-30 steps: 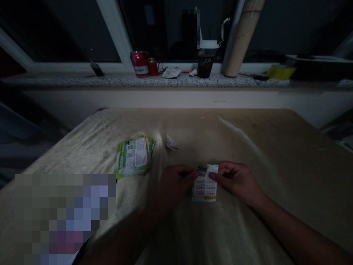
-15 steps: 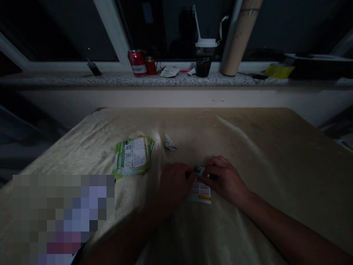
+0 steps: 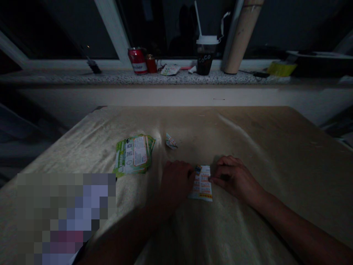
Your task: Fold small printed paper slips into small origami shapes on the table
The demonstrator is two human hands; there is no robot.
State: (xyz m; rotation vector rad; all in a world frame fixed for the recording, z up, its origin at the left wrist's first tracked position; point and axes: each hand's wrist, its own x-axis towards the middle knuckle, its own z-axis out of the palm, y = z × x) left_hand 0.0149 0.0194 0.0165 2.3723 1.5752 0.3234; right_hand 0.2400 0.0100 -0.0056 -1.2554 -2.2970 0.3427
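A small printed paper slip (image 3: 203, 187), white with orange and red print and a yellow band at its lower edge, lies on the cloth-covered table in front of me. My left hand (image 3: 178, 180) is closed at its left edge, the fingertips pressed on the paper. At the right edge is my right hand (image 3: 231, 176), thumb and fingers drawn together; whatever is between them is too dark to make out. Beyond the left hand stands a crumpled, folded paper piece (image 3: 171, 142). To its left lies a stack of green printed cards (image 3: 134, 154).
A pale cloth (image 3: 264, 140) covers the table. Behind it, the stone windowsill (image 3: 116, 77) carries a red can (image 3: 137, 61), a small red container (image 3: 150, 64), a lidded drink cup (image 3: 204, 59), a cardboard tube (image 3: 242, 38) and a yellow item (image 3: 281, 69). A blurred patch hides the lower left.
My right hand has drawn back to the right, from over the slip to its right edge, uncovering more of the print. My left hand has stayed in place.
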